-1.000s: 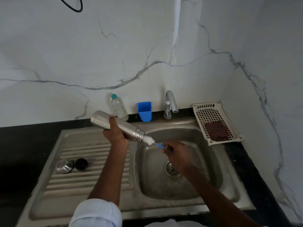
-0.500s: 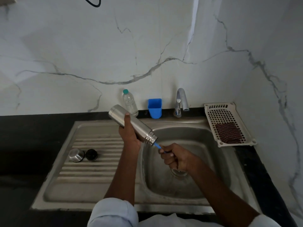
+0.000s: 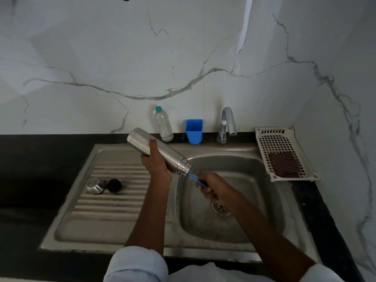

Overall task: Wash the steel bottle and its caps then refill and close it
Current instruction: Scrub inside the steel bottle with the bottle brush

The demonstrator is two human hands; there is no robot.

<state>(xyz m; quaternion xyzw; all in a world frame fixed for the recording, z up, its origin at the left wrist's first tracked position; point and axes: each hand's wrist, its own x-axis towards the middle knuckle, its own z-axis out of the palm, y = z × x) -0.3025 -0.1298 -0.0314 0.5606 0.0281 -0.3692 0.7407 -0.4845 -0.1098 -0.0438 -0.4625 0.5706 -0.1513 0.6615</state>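
My left hand (image 3: 156, 161) grips the steel bottle (image 3: 173, 157) around its middle, tilted with its open threaded mouth down and to the right over the sink basin (image 3: 254, 200). My right hand (image 3: 215, 188) holds the blue handle of a bottle brush (image 3: 195, 179); the brush head is hidden inside the bottle's mouth. On the ribbed drainboard (image 3: 114, 204) at left lie the steel cap (image 3: 95, 185) and the black inner cap (image 3: 114, 185), side by side.
Against the marble wall stand a clear plastic water bottle (image 3: 163, 125) with a green cap, a blue cup (image 3: 194, 131) and the tap (image 3: 226, 125), with no water running. A white perforated tray (image 3: 284, 139) with a dark scrub pad (image 3: 283, 164) sits right of the sink. Black counter surrounds it.
The white brush head, outside the bottle's mouth a second ago, has gone inside the bottle. My right hand moved closer to the mouth, and the camera view shifted.
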